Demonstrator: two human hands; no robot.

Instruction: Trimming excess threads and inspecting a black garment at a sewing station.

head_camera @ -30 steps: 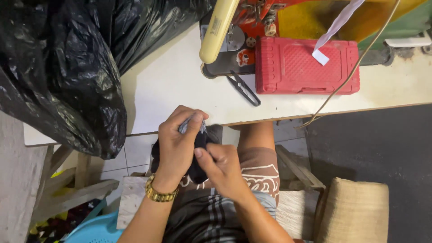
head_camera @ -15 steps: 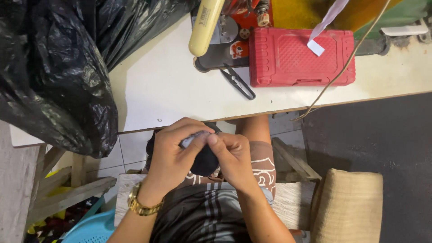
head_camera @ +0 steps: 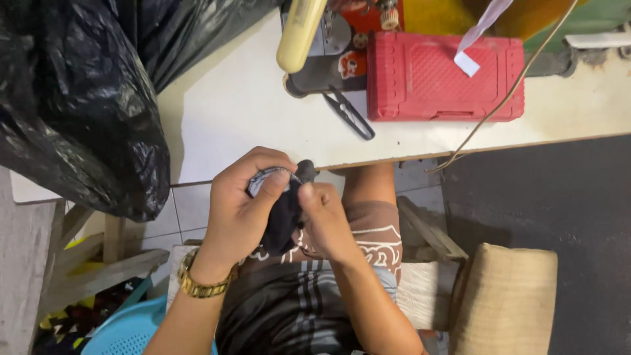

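We see a small piece of dark cloth (head_camera: 286, 210), nearly black, bunched and crumpled at the centre of the frame, just below the table edge. Its upper end pokes up in a little peak, a paler grey patch shows at its upper left, and the rest hangs downward.

Both hands are up in front of the lap, just below the edge of the white table (head_camera: 230, 112). The left hand (head_camera: 240, 210), a gold watch (head_camera: 200, 284) on its wrist, and the right hand (head_camera: 325, 220) pinch a small piece of dark cloth (head_camera: 286, 213) between them; it may carry a pale patch near the left fingers (head_camera: 276, 181). On the table lie black scissors (head_camera: 351, 115) beside a red case (head_camera: 444, 79). A black plastic bag (head_camera: 79, 98) slumps at the left.
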